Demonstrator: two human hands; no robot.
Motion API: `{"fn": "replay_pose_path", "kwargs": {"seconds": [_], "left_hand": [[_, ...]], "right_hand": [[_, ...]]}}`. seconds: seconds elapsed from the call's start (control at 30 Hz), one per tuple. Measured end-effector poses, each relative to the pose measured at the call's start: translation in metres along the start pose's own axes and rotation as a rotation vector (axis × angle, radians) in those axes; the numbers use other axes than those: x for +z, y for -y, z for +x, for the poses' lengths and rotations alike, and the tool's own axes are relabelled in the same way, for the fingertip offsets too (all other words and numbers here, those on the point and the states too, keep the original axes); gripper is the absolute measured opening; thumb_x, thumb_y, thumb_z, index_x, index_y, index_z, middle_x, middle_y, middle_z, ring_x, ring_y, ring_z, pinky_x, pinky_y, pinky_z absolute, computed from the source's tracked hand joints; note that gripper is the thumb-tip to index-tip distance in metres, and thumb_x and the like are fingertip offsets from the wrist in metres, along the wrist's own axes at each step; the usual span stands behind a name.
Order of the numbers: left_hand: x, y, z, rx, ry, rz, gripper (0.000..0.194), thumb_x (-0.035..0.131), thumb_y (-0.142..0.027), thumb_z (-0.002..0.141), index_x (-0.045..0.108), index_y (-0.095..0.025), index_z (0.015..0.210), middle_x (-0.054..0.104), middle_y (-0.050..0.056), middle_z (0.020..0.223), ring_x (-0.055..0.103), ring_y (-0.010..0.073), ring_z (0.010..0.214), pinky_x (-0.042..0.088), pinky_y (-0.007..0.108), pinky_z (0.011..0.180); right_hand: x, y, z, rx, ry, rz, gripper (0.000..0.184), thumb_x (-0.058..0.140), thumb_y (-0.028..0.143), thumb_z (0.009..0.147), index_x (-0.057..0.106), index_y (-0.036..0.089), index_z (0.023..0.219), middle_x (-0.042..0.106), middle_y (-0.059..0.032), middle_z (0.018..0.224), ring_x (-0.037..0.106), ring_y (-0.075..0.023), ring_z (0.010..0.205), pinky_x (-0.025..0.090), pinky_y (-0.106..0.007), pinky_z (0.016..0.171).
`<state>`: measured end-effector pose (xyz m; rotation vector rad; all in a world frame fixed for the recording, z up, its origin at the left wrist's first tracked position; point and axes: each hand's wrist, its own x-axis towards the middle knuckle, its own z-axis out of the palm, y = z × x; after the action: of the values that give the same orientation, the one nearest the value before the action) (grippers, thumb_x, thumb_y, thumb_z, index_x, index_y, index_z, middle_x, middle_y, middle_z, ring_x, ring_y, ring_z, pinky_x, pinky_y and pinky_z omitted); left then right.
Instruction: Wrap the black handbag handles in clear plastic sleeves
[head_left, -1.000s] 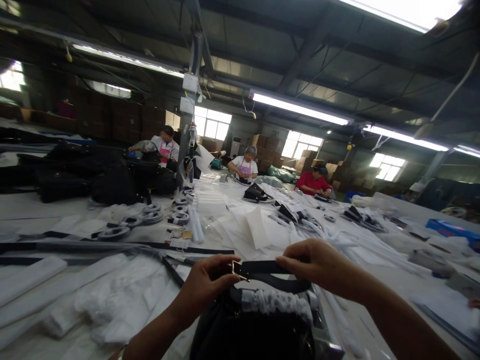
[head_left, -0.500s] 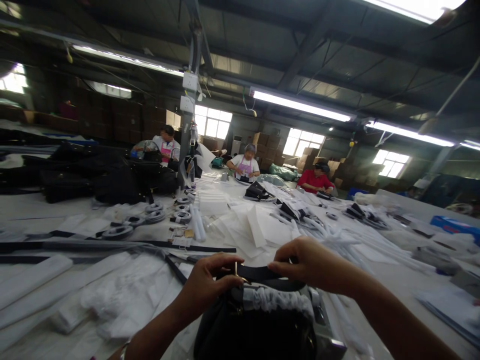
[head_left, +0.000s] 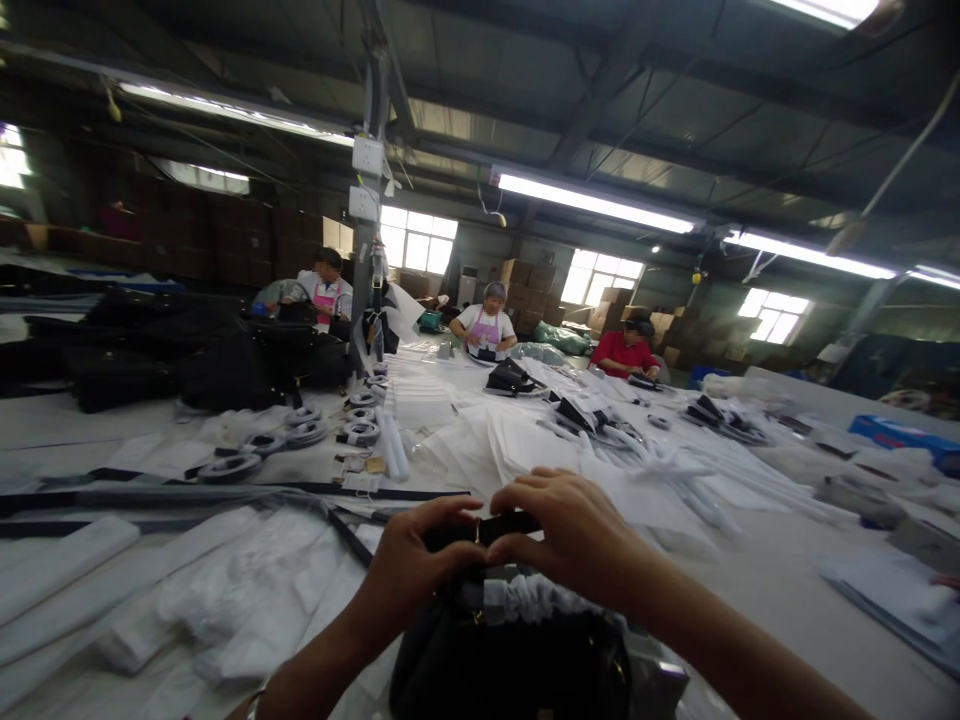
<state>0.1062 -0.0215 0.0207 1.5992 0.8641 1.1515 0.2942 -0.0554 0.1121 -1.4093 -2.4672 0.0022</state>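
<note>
Hand gap: narrowed since the earlier frame; right hand [head_left: 566, 530] has moved left along the strap [head_left: 514, 522] to beside the buckle [head_left: 478, 532].
Left hand [head_left: 409, 552]: finger and thumb closed on the buckle.
Buckle: between both hands; which is nearer cannot be told.
Strap: long axis roughly left to right, crossing above the bag [head_left: 510, 665].
Bag: black, upright before the person, just below the hands; white wrap [head_left: 534, 598] along its top.
Right hand: fingers and thumb pinching the strap, just right of the buckle.
</note>
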Motion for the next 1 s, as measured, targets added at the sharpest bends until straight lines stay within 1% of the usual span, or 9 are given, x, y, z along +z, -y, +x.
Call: {"fn": "replay_pose_path", "kwargs": {"seconds": [0.07,0.17,0.27,0.37,0.53,0.63,0.73,0.87,1.0], "left_hand": [[-0.002,0.001,0.001,-0.025,-0.021,-0.053,0.035,0.077,-0.023,0.070,0.073,-0.020,0.104,0.078,0.004,0.093,0.071,0.0249,0.091,0.055,0.035,0.086],[-0.006,-0.001,0.001,0.003,-0.050,-0.032,0.030,0.075,-0.024,0.071,0.072,-0.020,0.100,0.077,0.004,0.091,0.071,0.0239,0.090,0.056,0.033,0.084],[-0.018,-0.001,-0.002,-0.010,-0.100,0.066,0.026,0.077,-0.030,0.071,0.073,-0.021,0.095,0.076,0.004,0.088,0.070,0.0240,0.087,0.055,0.033,0.081],[-0.043,0.010,-0.010,-0.093,-0.116,0.101,0.028,0.077,-0.035,0.069,0.074,-0.019,0.092,0.075,0.003,0.081,0.070,0.0240,0.083,0.055,0.033,0.078],[-0.092,0.054,-0.035,-0.265,-0.218,0.150,0.033,0.078,-0.044,0.063,0.074,-0.018,0.083,0.073,0.003,0.069,0.068,0.0225,0.069,0.053,0.029,0.064],[-0.115,0.077,-0.054,-0.314,-0.300,0.192,0.040,0.080,-0.053,0.057,0.073,-0.019,0.078,0.073,0.002,0.064,0.068,0.0233,0.067,0.054,0.029,0.063],[-0.133,0.093,-0.069,-0.362,-0.374,0.219,0.046,0.079,-0.060,0.054,0.073,-0.021,0.078,0.075,0.002,0.064,0.071,0.0267,0.071,0.056,0.031,0.067],[-0.142,0.099,-0.075,-0.390,-0.289,0.321,0.046,0.073,-0.063,0.062,0.075,-0.023,0.085,0.079,0.006,0.085,0.072,0.0332,0.092,0.055,0.040,0.088],[-0.116,0.073,-0.058,-0.246,-0.218,0.464,0.048,0.063,-0.061,0.077,0.073,-0.027,0.109,0.070,0.005,0.124,0.055,0.0346,0.126,0.036,0.048,0.111]], "right_hand": [[0.005,0.003,0.002,-0.067,-0.063,-0.039,0.046,0.075,0.055,0.073,0.070,0.025,0.108,0.075,-0.0071,0.099,0.062,-0.0292,0.105,0.035,-0.045,0.100],[0.008,0.007,0.006,-0.078,-0.023,-0.016,0.037,0.080,0.042,0.073,0.069,0.026,0.105,0.075,-0.0045,0.096,0.066,-0.0253,0.100,0.024,-0.049,0.111],[0.008,0.005,0.007,-0.034,0.014,0.000,0.026,0.080,0.032,0.073,0.070,0.026,0.096,0.075,-0.0017,0.088,0.069,-0.0206,0.085,0.027,-0.048,0.110],[0.007,-0.001,0.006,-0.008,0.001,0.024,0.028,0.082,0.035,0.070,0.070,0.025,0.093,0.075,-0.0017,0.086,0.069,-0.0211,0.084,0.027,-0.049,0.111],[0.012,-0.009,0.005,0.001,0.011,0.143,0.019,0.079,0.033,0.072,0.071,0.026,0.088,0.075,0.0026,0.076,0.068,-0.0176,0.070,0.030,-0.046,0.110],[0.015,-0.010,0.007,0.004,-0.010,0.200,0.021,0.080,0.032,0.070,0.073,0.028,0.090,0.075,0.0026,0.079,0.069,-0.0199,0.075,0.032,-0.046,0.109],[0.017,-0.009,0.011,0.055,-0.027,0.233,0.022,0.080,0.034,0.069,0.074,0.027,0.090,0.075,0.0008,0.082,0.068,-0.0221,0.081,0.043,-0.043,0.097],[0.020,-0.008,0.015,-0.003,-0.016,0.385,0.026,0.079,0.031,0.072,0.073,0.025,0.096,0.074,-0.0011,0.090,0.067,-0.0199,0.084,0.050,-0.030,0.078],[0.028,-0.004,0.018,-0.072,0.002,0.560,0.036,0.080,0.025,0.072,0.067,0.023,0.106,0.073,-0.0015,0.096,0.067,-0.0189,0.089,0.051,-0.030,0.080]]}}
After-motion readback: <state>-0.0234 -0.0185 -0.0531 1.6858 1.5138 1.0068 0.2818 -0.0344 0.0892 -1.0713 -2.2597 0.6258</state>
